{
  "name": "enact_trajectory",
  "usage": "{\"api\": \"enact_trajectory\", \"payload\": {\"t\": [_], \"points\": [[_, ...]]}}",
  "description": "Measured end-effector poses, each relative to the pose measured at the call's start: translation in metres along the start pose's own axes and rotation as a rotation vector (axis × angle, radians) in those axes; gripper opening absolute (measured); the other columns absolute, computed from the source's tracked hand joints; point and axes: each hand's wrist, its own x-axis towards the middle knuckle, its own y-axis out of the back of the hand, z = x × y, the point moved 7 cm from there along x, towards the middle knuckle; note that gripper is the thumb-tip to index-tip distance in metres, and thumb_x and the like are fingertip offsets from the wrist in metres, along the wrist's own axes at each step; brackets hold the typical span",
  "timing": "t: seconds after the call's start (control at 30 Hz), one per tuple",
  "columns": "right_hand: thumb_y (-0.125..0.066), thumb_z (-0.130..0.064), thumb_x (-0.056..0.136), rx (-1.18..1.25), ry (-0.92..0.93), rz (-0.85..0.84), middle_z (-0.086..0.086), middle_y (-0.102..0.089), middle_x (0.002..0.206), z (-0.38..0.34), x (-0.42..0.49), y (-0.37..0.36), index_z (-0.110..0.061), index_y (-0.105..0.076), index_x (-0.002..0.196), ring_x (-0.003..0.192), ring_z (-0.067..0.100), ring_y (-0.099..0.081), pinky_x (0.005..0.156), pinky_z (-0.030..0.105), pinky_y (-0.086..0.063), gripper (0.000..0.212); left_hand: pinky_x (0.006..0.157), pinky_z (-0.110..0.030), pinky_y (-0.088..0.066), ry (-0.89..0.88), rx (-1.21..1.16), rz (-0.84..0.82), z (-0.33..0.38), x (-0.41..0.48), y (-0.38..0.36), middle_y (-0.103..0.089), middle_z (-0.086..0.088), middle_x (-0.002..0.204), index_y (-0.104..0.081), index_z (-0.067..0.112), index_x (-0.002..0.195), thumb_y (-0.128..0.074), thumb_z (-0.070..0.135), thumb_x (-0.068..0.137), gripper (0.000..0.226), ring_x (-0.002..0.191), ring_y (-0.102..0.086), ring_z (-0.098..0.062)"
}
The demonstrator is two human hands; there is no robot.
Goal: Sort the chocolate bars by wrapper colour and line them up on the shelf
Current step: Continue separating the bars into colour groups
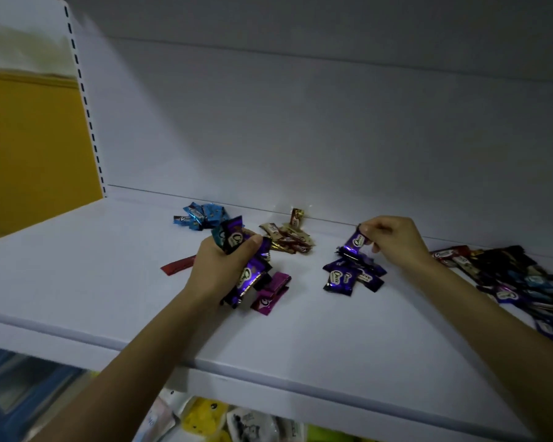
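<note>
My left hand grips a bunch of chocolate bars, mostly purple, with one teal wrapper at the top. My right hand pinches a single purple bar by its top end, just above a small pile of purple bars on the white shelf. Blue bars lie in a heap near the back wall. Gold and brown bars are heaped to their right. A magenta bar and a red bar lie singly beside my left hand.
A mixed heap of bars in dark, blue, red and purple wrappers spreads along the shelf's right side. The shelf's back panel rises behind. Packaged goods sit on the level below the shelf's front edge.
</note>
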Motion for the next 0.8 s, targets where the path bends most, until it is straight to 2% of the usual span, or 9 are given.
{"api": "enact_trajectory", "payload": {"t": [0.07,0.13,0.23,0.33,0.43,0.5,0.57,0.67,0.8], "points": [[-0.064,-0.010,0.088,0.007,-0.040,0.025,0.000,-0.066,0.069,0.021,0.000,0.009,-0.007,-0.071,0.088,0.045,-0.001,-0.053,0.048,0.012,-0.042,0.008,0.064,-0.023,-0.056,-0.032,-0.002,-0.059,0.007,0.001,-0.021,-0.074,0.006,0.076,-0.069,0.024,0.087,-0.066,0.030,0.088,0.007,0.072,-0.071,-0.012],[-0.066,-0.012,0.086,0.007,-0.077,0.032,0.001,-0.069,0.074,0.038,-0.004,0.011,-0.012,-0.072,0.083,0.058,0.005,-0.061,0.056,0.018,-0.046,0.006,0.064,-0.022,-0.057,-0.015,-0.042,-0.110,0.008,0.002,-0.040,-0.075,0.005,0.078,-0.069,0.024,0.091,-0.066,0.030,0.088,0.008,0.073,-0.072,-0.013],[-0.070,-0.016,0.084,-0.067,-0.090,0.036,-0.001,-0.069,0.079,0.050,-0.007,0.010,-0.021,-0.069,0.079,0.077,0.018,-0.066,0.068,0.026,-0.049,0.006,0.069,-0.026,-0.058,0.008,-0.091,-0.155,0.010,0.006,-0.063,-0.075,0.000,0.082,-0.070,0.021,0.093,-0.066,0.028,0.088,0.010,0.077,-0.072,-0.017],[-0.070,-0.027,0.084,-0.167,-0.020,0.149,0.000,-0.063,0.089,0.041,-0.010,0.017,-0.020,-0.067,0.092,0.079,0.015,-0.059,0.066,0.024,-0.042,0.010,0.080,-0.040,-0.057,0.039,-0.116,-0.167,0.010,0.012,-0.086,-0.074,-0.011,0.088,-0.068,0.004,0.098,-0.067,0.027,0.087,0.026,0.084,-0.071,-0.027],[-0.059,-0.048,0.085,0.117,0.088,0.135,-0.010,-0.065,0.080,0.013,-0.026,0.015,-0.025,-0.066,0.086,0.068,0.006,-0.058,0.062,0.018,-0.044,0.024,0.083,-0.047,-0.056,0.068,-0.144,-0.188,0.013,0.021,-0.109,-0.072,-0.017,0.090,-0.065,0.002,0.096,-0.069,0.028,0.086,0.028,0.086,-0.070,-0.034],[-0.054,-0.057,0.077,0.325,0.089,0.007,-0.012,-0.067,0.071,-0.001,-0.037,0.002,-0.028,-0.069,0.085,0.057,0.001,-0.057,0.054,0.014,-0.046,0.033,0.073,-0.037,-0.059,0.068,-0.154,-0.209,0.014,0.026,-0.123,-0.073,-0.010,0.080,-0.065,0.010,0.085,-0.069,0.027,0.085,0.017,0.077,-0.072,-0.027],[-0.060,-0.044,0.080,0.394,0.115,-0.079,-0.011,-0.068,0.069,-0.011,-0.043,-0.008,-0.026,-0.071,0.082,0.057,0.000,-0.059,0.053,0.012,-0.045,0.021,0.057,-0.021,-0.055,0.028,-0.106,-0.235,0.016,0.027,-0.130,-0.073,-0.002,0.069,-0.066,0.018,0.075,-0.069,0.028,0.085,0.015,0.065,-0.071,-0.016],[-0.064,-0.011,0.087,0.377,0.183,-0.099,-0.008,-0.070,0.071,-0.019,-0.042,-0.011,-0.019,-0.071,0.082,0.062,0.001,-0.063,0.055,0.012,-0.046,0.012,0.060,-0.020,-0.055,-0.009,-0.138,-0.331,0.013,0.023,-0.139,-0.074,-0.004,0.077,-0.070,0.022,0.079,-0.070,0.034,0.080,0.012,0.073,-0.073,-0.018],[-0.060,-0.013,0.091,0.404,0.081,0.038,-0.011,-0.065,0.061,-0.002,-0.031,0.005,-0.020,-0.066,0.078,0.054,-0.001,-0.059,0.049,0.011,-0.045,0.016,0.059,-0.020,-0.055,0.048,-0.166,-0.324,0.002,0.030,-0.134,-0.075,-0.001,0.081,-0.070,0.027,0.081,-0.070,0.030,0.082,0.003,0.075,-0.073,-0.017]]}}
